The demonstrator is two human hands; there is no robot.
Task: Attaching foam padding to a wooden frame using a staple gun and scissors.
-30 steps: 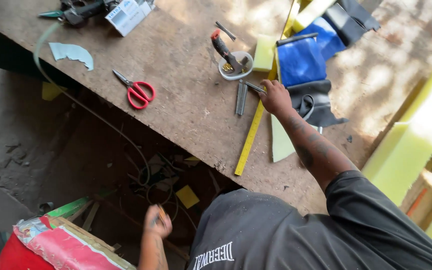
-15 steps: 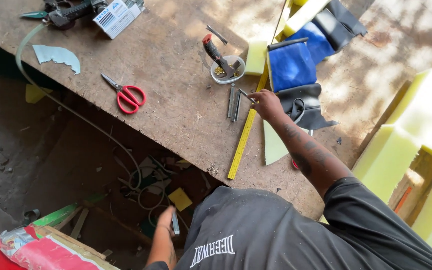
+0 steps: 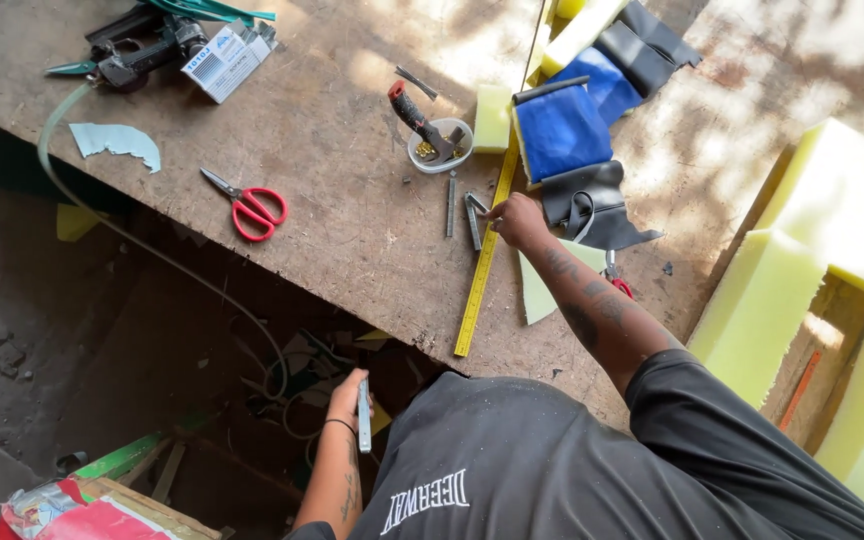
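Right hand [image 3: 520, 220] rested on worktop [image 3: 352, 200], fingers pinched together at a staple strip [image 3: 474, 218] — its long axis ran away from the body, beside the yellow ruler [image 3: 484, 262]. Left hand [image 3: 349, 398] hung below the edge, clamped on another metal strip [image 3: 363, 415].

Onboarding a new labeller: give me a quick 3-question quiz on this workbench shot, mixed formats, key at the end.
1. True or false: the right hand rests on the table beside the yellow ruler.
2. What does the left hand hold? A) the red scissors B) a thin metal strip C) a foam block
3. Fill in: the tool with the red and black handle lies across a small white ____.

Key
1. True; its fingertips are at the metal strips lying next to the ruler.
2. B; the hand is below the table edge, down by the person's side.
3. Bowl.
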